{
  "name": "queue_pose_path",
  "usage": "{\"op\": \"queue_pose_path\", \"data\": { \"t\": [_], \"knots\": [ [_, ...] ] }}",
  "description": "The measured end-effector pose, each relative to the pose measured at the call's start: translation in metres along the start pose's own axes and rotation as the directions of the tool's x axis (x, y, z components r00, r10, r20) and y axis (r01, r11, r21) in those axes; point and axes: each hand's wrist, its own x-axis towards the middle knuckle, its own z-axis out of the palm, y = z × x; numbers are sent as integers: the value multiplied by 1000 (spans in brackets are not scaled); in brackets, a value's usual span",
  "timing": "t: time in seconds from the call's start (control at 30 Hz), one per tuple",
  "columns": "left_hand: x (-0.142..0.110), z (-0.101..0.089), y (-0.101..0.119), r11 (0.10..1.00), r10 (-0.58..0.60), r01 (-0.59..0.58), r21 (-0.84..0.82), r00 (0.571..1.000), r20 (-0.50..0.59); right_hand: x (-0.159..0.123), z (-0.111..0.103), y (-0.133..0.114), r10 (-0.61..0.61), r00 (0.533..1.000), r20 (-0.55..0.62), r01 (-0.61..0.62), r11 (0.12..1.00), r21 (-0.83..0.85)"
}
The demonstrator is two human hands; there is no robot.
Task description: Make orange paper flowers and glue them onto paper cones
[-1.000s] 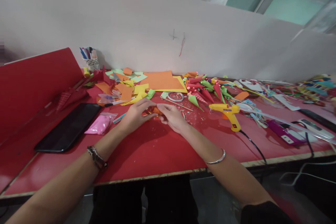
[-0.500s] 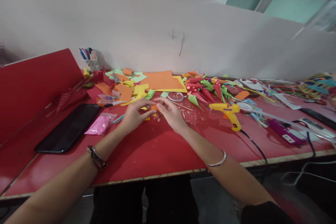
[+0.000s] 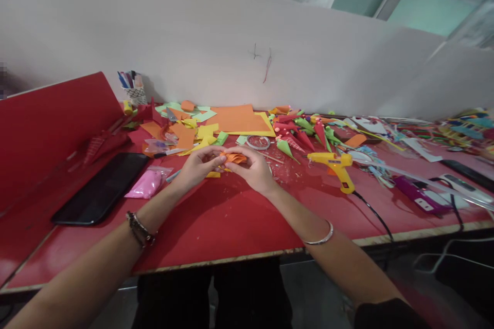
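Between my two hands is a small bundle of folded orange paper [image 3: 235,158], its layers fanned at the top. My left hand [image 3: 198,167] pinches its left edge with thumb and fingertips. From the other side my right hand [image 3: 257,170] grips it, thumb in front and fingers behind. Both hands are just above the red tabletop [image 3: 216,226]. A bit of yellow paper [image 3: 213,175] lies beneath them. Behind my fingers is a ring of clear tape or wire [image 3: 258,142], and a thin stick [image 3: 272,157] lies by my right hand.
A yellow glue gun [image 3: 335,164] with a black cord lies at right, near a purple power strip [image 3: 420,194]. At left are a black tablet [image 3: 102,187] and a pink bag [image 3: 145,184]. Paper sheets [image 3: 235,117], red and green paper cones [image 3: 303,131] and a pen cup [image 3: 135,93] stand behind.
The orange paper has turned up into view between my fingers, showing its folded layers. My right hand has rotated and closed round it; my left hand shifted slightly.
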Motion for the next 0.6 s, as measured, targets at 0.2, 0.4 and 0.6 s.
{"op": "queue_pose_path", "data": {
  "t": [0.2,0.4,0.6],
  "knots": [
    [0,-2,-2,998,-46,46,34,999,8,0,-4,-6,-81,997,21,83,982,-168],
    [0,-3,0,998,-46,45,35,999,19,1,-5,-6,-109,994,4,108,979,-171],
    [-2,-1,4,998,-27,26,56,1000,10,1,-1,2,-6,1000,-21,5,998,-55]
  ]
}}
